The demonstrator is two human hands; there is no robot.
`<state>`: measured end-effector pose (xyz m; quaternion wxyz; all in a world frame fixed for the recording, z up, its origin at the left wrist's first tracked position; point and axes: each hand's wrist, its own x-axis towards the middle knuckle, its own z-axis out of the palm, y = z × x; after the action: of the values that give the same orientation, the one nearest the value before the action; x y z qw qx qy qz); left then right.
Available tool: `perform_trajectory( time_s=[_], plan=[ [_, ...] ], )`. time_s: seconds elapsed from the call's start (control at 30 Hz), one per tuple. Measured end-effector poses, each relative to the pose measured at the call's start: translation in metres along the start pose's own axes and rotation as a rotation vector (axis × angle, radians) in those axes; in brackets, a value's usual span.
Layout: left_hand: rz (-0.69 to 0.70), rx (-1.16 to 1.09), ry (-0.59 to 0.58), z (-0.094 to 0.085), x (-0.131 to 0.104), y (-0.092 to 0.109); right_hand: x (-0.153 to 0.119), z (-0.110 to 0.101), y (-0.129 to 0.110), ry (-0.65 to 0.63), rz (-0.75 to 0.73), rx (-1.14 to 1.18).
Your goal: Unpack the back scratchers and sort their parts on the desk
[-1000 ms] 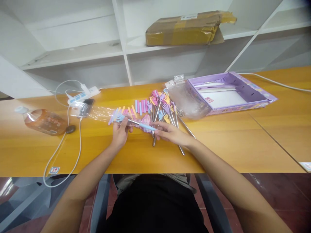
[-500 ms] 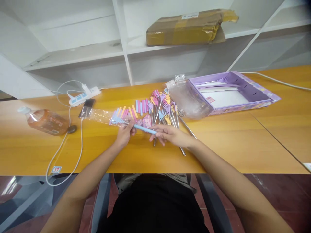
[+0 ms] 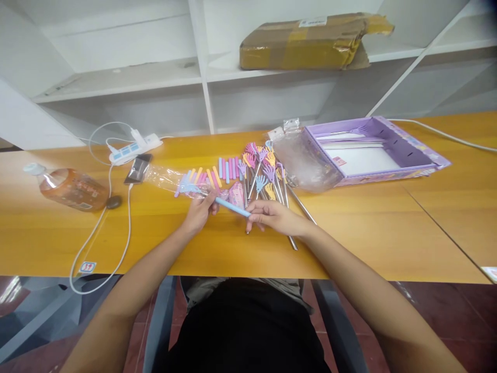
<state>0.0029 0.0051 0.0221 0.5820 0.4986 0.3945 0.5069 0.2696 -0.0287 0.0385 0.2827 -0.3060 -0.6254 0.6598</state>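
Observation:
A light blue back scratcher (image 3: 233, 206) lies slantwise between my two hands above the table. Its hand-shaped head is at the left, inside a long clear plastic bag (image 3: 163, 178). My left hand (image 3: 200, 211) pinches the scratcher's shaft together with the bag's mouth. At the other end, the fingers of my right hand (image 3: 269, 215) are closed on the tip of the blue handle. Just behind the hands lie more back scratchers (image 3: 267, 173) with metal rods and pink, purple, blue and yellow heads. Several coloured handle tubes (image 3: 229, 169) and a pink packet (image 3: 235, 196) are beside them.
To the right stands a purple open box (image 3: 339, 178), with clear plastic bags (image 3: 306, 160) against it. At the left are a drink bottle (image 3: 73, 189), a phone (image 3: 138, 168), a power strip (image 3: 135, 149) and a looping white cable. A taped carton (image 3: 295, 49) sits on the shelf.
My right hand's fingers have curled in around the end of the blue handle. My left hand keeps its grip in almost the same place, and the view has shifted slightly.

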Motion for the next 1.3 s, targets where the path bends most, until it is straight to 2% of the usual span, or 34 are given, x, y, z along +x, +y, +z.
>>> perform_trajectory(
  time_s=[0.23, 0.37, 0.5, 0.63, 0.77, 1.0, 1.17, 1.3],
  plan=[
    [0.008, -0.012, -0.030, 0.001, -0.001, 0.003, 0.001, 0.000, 0.001, 0.012, -0.006, -0.005],
    [-0.036, -0.056, -0.053, 0.003, -0.003, 0.008, 0.002, 0.001, 0.001, 0.063, -0.026, -0.039],
    [-0.089, -0.092, -0.061, 0.005, -0.004, 0.012, 0.001, 0.002, 0.000, 0.142, -0.072, -0.145],
    [-0.071, -0.114, -0.096, 0.007, -0.003, 0.011, 0.000, 0.002, -0.003, 0.200, -0.136, -0.308],
    [-0.061, -0.057, -0.182, 0.007, -0.005, 0.012, 0.000, 0.000, -0.005, 0.237, -0.163, -0.383],
    [-0.091, 0.068, -0.358, -0.005, -0.006, 0.010, 0.000, -0.002, 0.000, 0.244, -0.173, -0.413],
    [-0.065, 0.062, -0.458, 0.000, -0.010, 0.013, 0.002, -0.002, 0.004, 0.246, -0.182, -0.465],
    [-0.053, 0.101, -0.536, 0.003, -0.013, 0.019, 0.004, -0.003, 0.003, 0.315, -0.206, -0.484]
  ],
)
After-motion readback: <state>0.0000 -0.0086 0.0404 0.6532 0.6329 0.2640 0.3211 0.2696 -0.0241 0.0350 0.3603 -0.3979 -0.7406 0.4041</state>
